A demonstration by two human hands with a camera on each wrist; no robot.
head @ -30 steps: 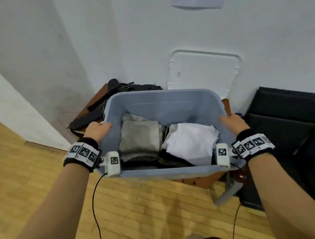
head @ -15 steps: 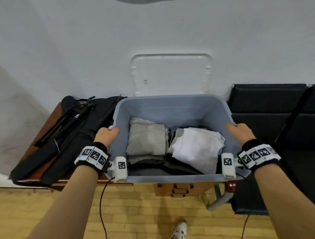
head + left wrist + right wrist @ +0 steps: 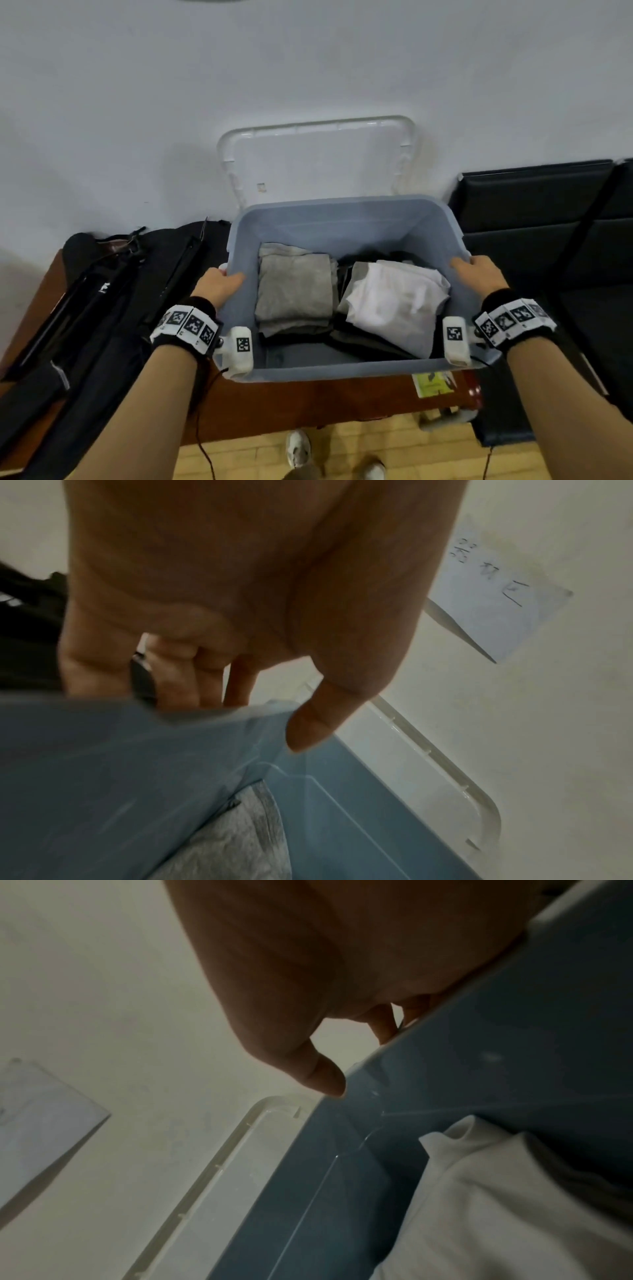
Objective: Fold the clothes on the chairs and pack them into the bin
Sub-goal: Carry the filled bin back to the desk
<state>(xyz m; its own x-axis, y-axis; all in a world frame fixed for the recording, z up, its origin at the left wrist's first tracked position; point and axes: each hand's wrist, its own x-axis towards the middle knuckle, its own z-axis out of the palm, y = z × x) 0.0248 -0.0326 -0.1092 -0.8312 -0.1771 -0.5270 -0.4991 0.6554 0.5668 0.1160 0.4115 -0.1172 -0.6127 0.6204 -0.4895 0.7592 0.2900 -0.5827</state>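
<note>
I hold a blue-grey plastic bin [image 3: 342, 219] by both side rims above a brown table. My left hand [image 3: 219, 284] grips the left rim, thumb inside and fingers [image 3: 178, 680] under the lip. My right hand [image 3: 479, 274] grips the right rim [image 3: 445, 1031] the same way. Inside lie a folded grey garment [image 3: 294, 294] on the left, a folded white garment [image 3: 397, 308] on the right, and dark clothes [image 3: 363, 342] beneath them. The grey cloth [image 3: 232, 840] and the white cloth [image 3: 479, 1204] also show in the wrist views.
The bin's clear lid [image 3: 318, 161] leans against the white wall behind. Black bags and a tripod [image 3: 102, 301] cover the brown table [image 3: 308, 407] at the left. A black padded seat [image 3: 555, 246] stands at the right. A paper note [image 3: 493, 596] hangs on the wall.
The bin, gripped in both hands, has swung right from the corner and now sits over the table in front of the lid. The view has tilted downward, showing my shoes.
</note>
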